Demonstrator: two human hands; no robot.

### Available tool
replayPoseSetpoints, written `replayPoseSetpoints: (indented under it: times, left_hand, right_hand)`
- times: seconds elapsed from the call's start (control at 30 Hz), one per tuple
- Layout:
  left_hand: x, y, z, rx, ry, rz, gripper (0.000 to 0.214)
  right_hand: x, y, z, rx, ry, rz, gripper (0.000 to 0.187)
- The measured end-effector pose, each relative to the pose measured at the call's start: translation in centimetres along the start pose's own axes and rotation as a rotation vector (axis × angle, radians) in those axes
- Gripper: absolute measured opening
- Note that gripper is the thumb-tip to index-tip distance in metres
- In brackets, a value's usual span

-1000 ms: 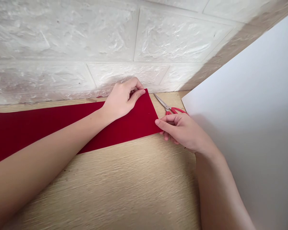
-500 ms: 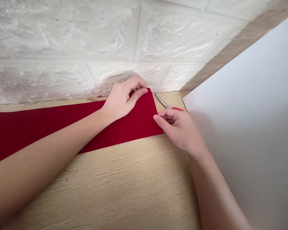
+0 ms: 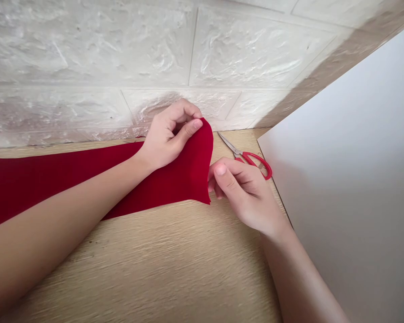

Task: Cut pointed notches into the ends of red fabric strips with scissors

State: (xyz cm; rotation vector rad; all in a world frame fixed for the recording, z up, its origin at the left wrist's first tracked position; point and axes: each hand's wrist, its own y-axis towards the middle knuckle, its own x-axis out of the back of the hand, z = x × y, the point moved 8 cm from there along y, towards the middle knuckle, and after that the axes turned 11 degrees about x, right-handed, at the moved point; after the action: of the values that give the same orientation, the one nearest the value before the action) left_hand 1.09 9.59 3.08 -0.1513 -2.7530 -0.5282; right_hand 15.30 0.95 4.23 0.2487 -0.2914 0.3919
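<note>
A long piece of red cloth (image 3: 175,184) lies along the foot of the wall. My left hand (image 3: 171,132) pinches its upper right corner between thumb and forefinger and holds that corner raised. The cloth's right edge bows, and its lower right corner curls up off the table. My right hand (image 3: 242,190) is at this edge, fingertips at or slightly behind the cloth, thumb clear of it and apart from the fingers. Just behind my right hand lie scissors (image 3: 237,152) with red handles, blades pointing toward the wall; one handle loop is partly covered by the hand.
A pale wooden tabletop (image 3: 175,264) lies under everything. Behind it rises a white brick-patterned wall (image 3: 155,49). A large smooth white panel (image 3: 350,170) slants up along the right side, close to the scissors and my right forearm.
My right thumb has come off the cloth's edge, and that hand has shifted slightly down. The left hand has drawn the corner a little left and up, bending the edge. More of the scissors shows.
</note>
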Motion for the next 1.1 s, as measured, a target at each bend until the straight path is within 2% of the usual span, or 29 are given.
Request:
replayPoseSetpoints:
  times: [0.23,0.37,0.47,0.6,0.73,0.87,0.97,1.1]
  left_hand:
    - [-0.2,-0.2,-0.1,0.037,0.023,0.02,0.031]
    - [-0.1,-0.2,-0.5,-0.009,-0.005,0.032,0.016]
    - [-0.2,-0.3,-0.6,-0.025,-0.009,0.037,0.012]
    - [-0.3,-0.3,-0.4,-0.009,-0.014,0.042,0.013]
    - [-0.3,-0.1,0.1,0.037,0.024,0.038,0.015]
    - [-0.4,0.0,0.0,0.043,0.032,0.045,0.014]
    - [-0.3,0.1,-0.1,0.052,0.059,0.028,0.014]
    - [-0.4,0.2,0.1,0.059,0.101,0.024,0.016]
  right_hand:
    - [-0.2,-0.2,-1.0,-0.057,0.052,0.001,0.046]
    - [-0.5,-0.2,-1.0,-0.063,0.102,-0.006,0.041]
    - [-0.7,-0.2,-1.1,-0.067,0.109,-0.015,0.042]
    - [-0.3,-0.2,-1.1,-0.085,0.059,-0.003,0.051]
    - [0.7,-0.5,-0.7,-0.139,-0.04,0.06,0.059]
    - [1.8,-0.9,-0.8,-0.246,-0.136,0.136,0.05]
    - [1.9,-1.1,-0.9,-0.275,-0.178,0.198,0.047]
    - [2.4,-1.2,-1.4,-0.298,-0.224,0.187,0.043]
